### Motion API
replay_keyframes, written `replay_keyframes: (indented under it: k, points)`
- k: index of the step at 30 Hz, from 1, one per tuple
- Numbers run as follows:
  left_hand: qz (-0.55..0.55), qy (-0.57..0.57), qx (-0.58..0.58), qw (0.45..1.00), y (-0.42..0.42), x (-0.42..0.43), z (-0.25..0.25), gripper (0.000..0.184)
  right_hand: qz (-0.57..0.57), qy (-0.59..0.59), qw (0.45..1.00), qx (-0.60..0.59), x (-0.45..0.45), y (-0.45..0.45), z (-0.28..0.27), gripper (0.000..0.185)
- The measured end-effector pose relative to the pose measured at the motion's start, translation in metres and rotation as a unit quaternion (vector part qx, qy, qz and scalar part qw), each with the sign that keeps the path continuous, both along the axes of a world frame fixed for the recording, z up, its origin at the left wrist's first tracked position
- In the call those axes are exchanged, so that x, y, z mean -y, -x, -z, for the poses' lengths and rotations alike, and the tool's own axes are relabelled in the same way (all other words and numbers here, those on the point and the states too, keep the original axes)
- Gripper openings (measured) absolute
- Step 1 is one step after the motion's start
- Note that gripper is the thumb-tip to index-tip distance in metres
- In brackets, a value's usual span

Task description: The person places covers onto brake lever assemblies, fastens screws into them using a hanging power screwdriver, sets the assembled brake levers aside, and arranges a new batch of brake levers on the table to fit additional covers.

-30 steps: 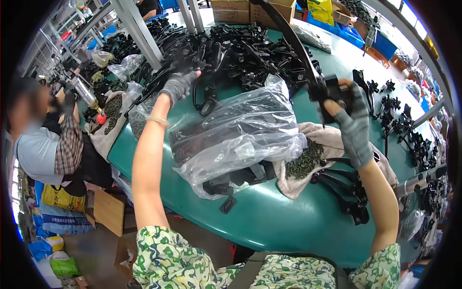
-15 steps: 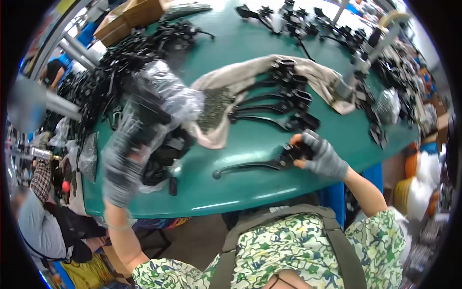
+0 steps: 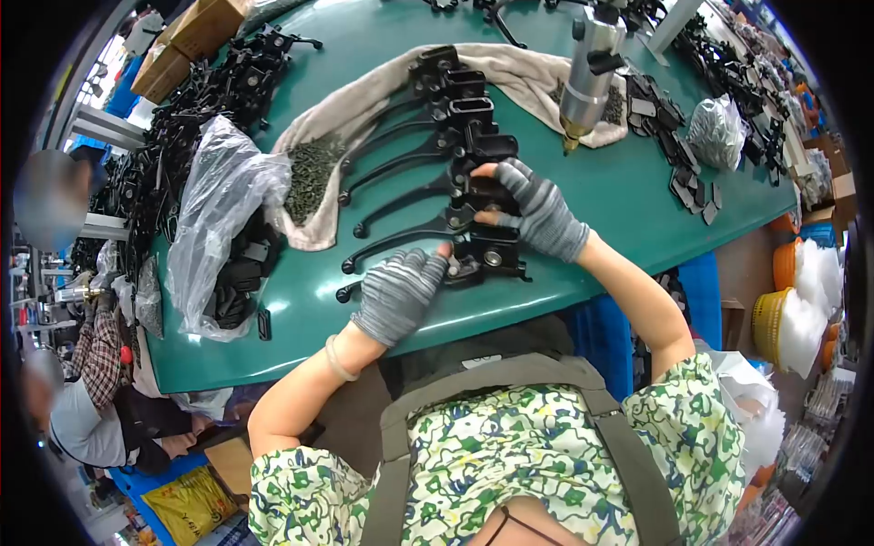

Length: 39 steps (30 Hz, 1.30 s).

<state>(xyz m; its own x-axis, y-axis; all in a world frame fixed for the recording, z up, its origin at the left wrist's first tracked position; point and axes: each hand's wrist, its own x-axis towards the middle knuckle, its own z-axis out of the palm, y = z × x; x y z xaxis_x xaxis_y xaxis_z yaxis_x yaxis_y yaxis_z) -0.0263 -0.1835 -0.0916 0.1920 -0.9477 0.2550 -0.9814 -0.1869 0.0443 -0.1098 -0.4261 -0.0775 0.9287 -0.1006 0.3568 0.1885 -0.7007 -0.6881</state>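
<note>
While the left hand (image 3: 401,293), in a striped grey fingerless glove, curls loosely over the nearest lever (image 3: 349,292) close to the table's front edge, the right hand (image 3: 539,217) stands partly open, its thumb and forefinger to either side of a black block (image 3: 490,193); whether either has a firm grip I cannot tell. These parts belong to a row of black levers (image 3: 410,197) lying side by side on the green table (image 3: 637,223), blocks to the right, the farther ones reaching onto a pale cloth (image 3: 314,235) that carries small dark pieces (image 3: 312,177). Beyond the right hand a silver tool (image 3: 592,77) points tip-down over the cloth, with flat black pieces (image 3: 669,127) farther right. Left of the cloth sits a clear plastic bag (image 3: 214,214), near a heap of black parts (image 3: 205,118). Well off to the left shows a co-worker's checked sleeve (image 3: 98,359).
</note>
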Motion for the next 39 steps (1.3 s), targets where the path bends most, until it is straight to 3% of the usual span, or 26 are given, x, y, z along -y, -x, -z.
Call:
replay_keyframes:
  k: [4,7,8,9,12,13,16,22,24,26,29,30,31,32,34,36,38,39]
  points:
    - [-0.074,-0.043,-0.008,0.996,0.009,0.010,-0.005,0.054,0.006,-0.013,1.000,0.013,0.006,-0.010,0.008,0.046]
    - [-0.076,-0.006,-0.063,0.995,0.017,0.015,-0.017,0.068,0.015,0.009,1.000,0.010,0.012,-0.006,-0.003,0.045]
    - [-0.076,-0.048,-0.084,0.992,0.019,0.013,-0.020,0.079,0.022,0.024,0.999,0.009,0.015,-0.002,-0.009,0.044]
    - [-0.084,-0.058,-0.088,0.991,0.020,0.013,-0.023,0.077,0.029,-0.037,0.999,0.024,0.019,0.006,-0.014,0.043]
    - [-0.118,-0.076,-0.108,0.984,0.020,0.019,-0.023,0.071,0.021,-0.031,0.988,0.151,0.018,0.034,-0.022,0.049]
    - [-0.129,-0.082,-0.116,0.981,0.021,0.021,-0.021,0.070,0.004,0.045,0.991,0.126,0.011,0.044,-0.026,0.057]
    - [-0.150,-0.063,-0.104,0.981,0.019,0.024,-0.015,0.066,-0.027,0.181,0.977,0.112,-0.004,0.051,-0.010,0.058]
    - [-0.072,0.003,-0.146,0.987,0.010,0.009,-0.031,0.072,-0.011,0.233,0.957,0.172,-0.018,0.032,-0.008,0.054]
    - [-0.054,0.128,-0.146,0.979,-0.002,0.004,-0.046,0.066,-0.018,0.226,0.959,0.170,-0.022,0.029,-0.004,0.051]
    - [-0.104,0.203,-0.034,0.973,-0.045,-0.016,-0.070,0.046,-0.008,0.215,0.962,0.166,-0.023,0.028,0.006,0.050]
    - [-0.335,0.248,0.046,0.908,-0.157,-0.081,-0.096,0.020,0.007,0.217,0.963,0.158,-0.030,0.027,0.008,0.054]
    - [-0.320,0.354,0.013,0.879,-0.197,-0.103,-0.124,0.019,0.004,0.207,0.966,0.155,-0.031,0.027,0.006,0.056]
    - [-0.447,0.309,0.105,0.833,-0.262,-0.143,-0.107,0.020,0.007,0.203,0.968,0.149,-0.031,0.028,0.004,0.057]
    - [-0.567,0.195,0.038,0.799,-0.312,-0.184,-0.096,0.025,0.011,0.199,0.970,0.142,-0.032,0.030,0.003,0.057]
    - [-0.663,-0.048,-0.036,0.746,-0.358,-0.228,-0.088,0.047,0.011,0.197,0.971,0.135,-0.042,0.029,0.001,0.058]
    - [-0.610,-0.017,-0.154,0.777,-0.396,-0.254,-0.044,0.067,0.011,0.194,0.971,0.139,-0.041,0.024,0.000,0.058]
    - [-0.607,-0.026,-0.127,0.784,-0.387,-0.234,-0.052,0.076,0.012,0.196,0.970,0.141,-0.042,0.025,-0.001,0.059]
    - [-0.636,-0.058,-0.105,0.762,-0.388,-0.229,-0.050,0.071,0.014,0.190,0.972,0.137,-0.044,0.024,-0.005,0.059]
